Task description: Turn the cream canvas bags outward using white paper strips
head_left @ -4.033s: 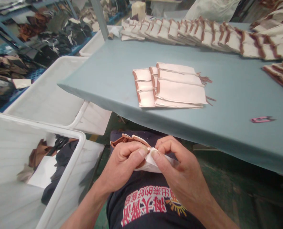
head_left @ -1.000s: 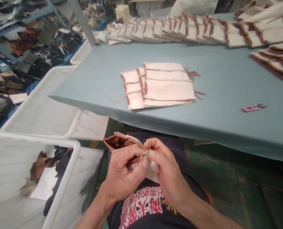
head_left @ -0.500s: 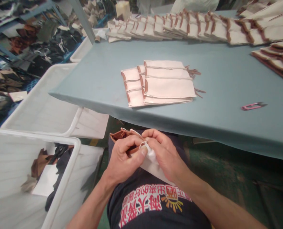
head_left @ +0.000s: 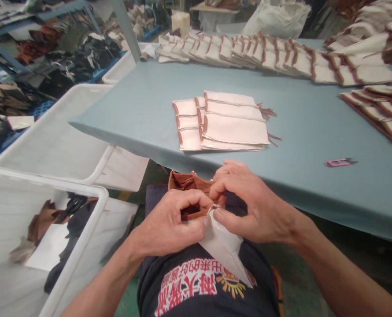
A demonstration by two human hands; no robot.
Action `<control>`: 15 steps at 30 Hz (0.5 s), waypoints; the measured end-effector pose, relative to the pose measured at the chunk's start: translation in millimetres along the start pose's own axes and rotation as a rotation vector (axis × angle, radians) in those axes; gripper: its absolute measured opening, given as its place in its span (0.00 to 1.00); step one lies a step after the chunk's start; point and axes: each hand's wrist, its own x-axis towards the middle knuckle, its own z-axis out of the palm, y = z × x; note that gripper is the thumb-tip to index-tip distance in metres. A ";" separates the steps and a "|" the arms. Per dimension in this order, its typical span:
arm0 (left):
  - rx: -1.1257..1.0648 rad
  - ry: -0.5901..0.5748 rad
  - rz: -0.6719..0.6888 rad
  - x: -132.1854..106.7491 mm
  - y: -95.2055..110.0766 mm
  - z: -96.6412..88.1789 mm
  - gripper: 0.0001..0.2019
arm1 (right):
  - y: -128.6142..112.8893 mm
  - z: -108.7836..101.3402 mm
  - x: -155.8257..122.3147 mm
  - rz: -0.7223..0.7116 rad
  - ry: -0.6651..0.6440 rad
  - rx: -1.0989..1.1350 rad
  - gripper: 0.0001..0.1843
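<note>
Over my lap, my left hand [head_left: 169, 226] and my right hand [head_left: 252, 204] both pinch a cream fabric pouch [head_left: 224, 246] with brown leather trim [head_left: 189, 182]. The fingers of both hands are closed on its opening. The cream body hangs down over my dark printed shirt [head_left: 202, 286]. A stack of finished cream pouches [head_left: 222, 123] lies on the blue-grey table [head_left: 143, 105] just beyond my hands.
Pink thread snips [head_left: 339, 162] lie on the table to the right. Rows of overlapped pouches [head_left: 249, 50] line the table's far edge and right side. White plastic bins [head_left: 50, 145] stand to my left; the near bin [head_left: 47, 229] holds dark and brown scraps.
My hands have risen a little towards the table edge with the pouch. The brown trimmed opening is spread wider and the cream body hangs lower. My view has shifted slightly.
</note>
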 end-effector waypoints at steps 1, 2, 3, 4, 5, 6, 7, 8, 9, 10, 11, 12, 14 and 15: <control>0.016 0.000 -0.021 -1.3 0.1 0.7 0.05 | -0.3 -1.1 1.7 0.005 -0.035 -0.002 0.07; 0.038 0.004 -0.039 -2.7 0.1 1.0 0.05 | -0.4 -1.4 2.6 0.008 -0.064 0.003 0.08; 0.061 0.012 -0.050 -4.4 0.1 0.8 0.04 | -0.3 -0.9 2.8 0.008 -0.085 0.010 0.08; 0.086 0.022 -0.052 -6.1 0.0 0.3 0.04 | 0.0 0.1 2.5 0.007 -0.103 0.016 0.08; 0.115 0.034 -0.050 -7.8 -0.3 -0.5 0.04 | 0.4 1.7 1.7 0.008 -0.118 0.022 0.08; 0.144 0.047 -0.043 -9.5 -0.8 -1.6 0.03 | 0.9 3.6 0.7 0.011 -0.131 0.031 0.08; 0.176 0.064 -0.034 -11.1 -1.6 -2.7 0.03 | 1.6 5.7 -0.3 0.020 -0.143 0.043 0.07; 0.211 0.082 -0.020 -12.6 -2.7 -3.8 0.03 | 2.3 8.0 -1.2 0.032 -0.150 0.057 0.06; 0.247 0.101 -0.006 -13.8 -3.9 -4.7 0.04 | 3.3 10.2 -2.0 0.045 -0.154 0.072 0.06; 0.283 0.118 0.013 -14.8 -5.3 -5.4 0.04 | 4.4 12.3 -2.6 0.065 -0.156 0.089 0.06; 0.316 0.134 0.037 -15.7 -6.7 -5.8 0.04 | 5.7 14.1 -2.9 0.087 -0.158 0.110 0.06; 0.347 0.148 0.066 -16.3 -8.1 -5.9 0.04 | 7.2 15.7 -2.9 0.110 -0.165 0.133 0.06; 0.394 0.173 0.125 -17.3 -10.3 -5.7 0.05 | 10.4 17.6 -2.6 0.157 -0.187 0.194 0.06; 0.409 0.181 0.154 -17.7 -11.1 -5.5 0.05 | 11.9 18.1 -2.4 0.176 -0.200 0.228 0.06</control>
